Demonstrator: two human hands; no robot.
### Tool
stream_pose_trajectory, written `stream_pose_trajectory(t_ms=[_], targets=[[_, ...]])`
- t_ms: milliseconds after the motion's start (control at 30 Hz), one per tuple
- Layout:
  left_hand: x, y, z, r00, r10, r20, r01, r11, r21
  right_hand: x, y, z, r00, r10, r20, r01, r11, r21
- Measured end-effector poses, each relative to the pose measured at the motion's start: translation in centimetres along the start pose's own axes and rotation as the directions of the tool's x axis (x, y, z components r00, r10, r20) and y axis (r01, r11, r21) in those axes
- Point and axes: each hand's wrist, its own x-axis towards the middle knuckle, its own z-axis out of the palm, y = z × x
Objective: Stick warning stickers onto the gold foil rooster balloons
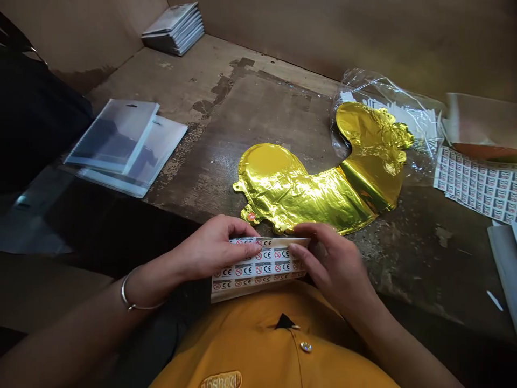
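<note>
A flat gold foil balloon (319, 180) lies curved on the worn wooden table (258, 108), with a small red-and-white sticker near its lower left edge. Just in front of it, over my lap, I hold a sheet of small CE warning stickers (260, 267) with both hands. My left hand (214, 248) grips the sheet's left top edge, fingers closed over it. My right hand (331, 258) pinches the sheet's upper right corner with thumb and fingertips.
A clear plastic bag (388, 102) with white slips lies behind the balloon. Another sticker sheet (479, 183) sits at the right edge. Stacks of clear hang-tab pouches (125, 143) rest at left, and more packets (175, 27) are piled at the far back.
</note>
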Motion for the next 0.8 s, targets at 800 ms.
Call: stream_pose_trajectory(t_ms=[800], targets=[[-0.2,-0.6,1.0,0.999,-0.031,0.032,0.038,0.974,-0.224,0.0,0.0,1.9,0.708,-0.706,-0.01,0.629,0.638,-0.443]])
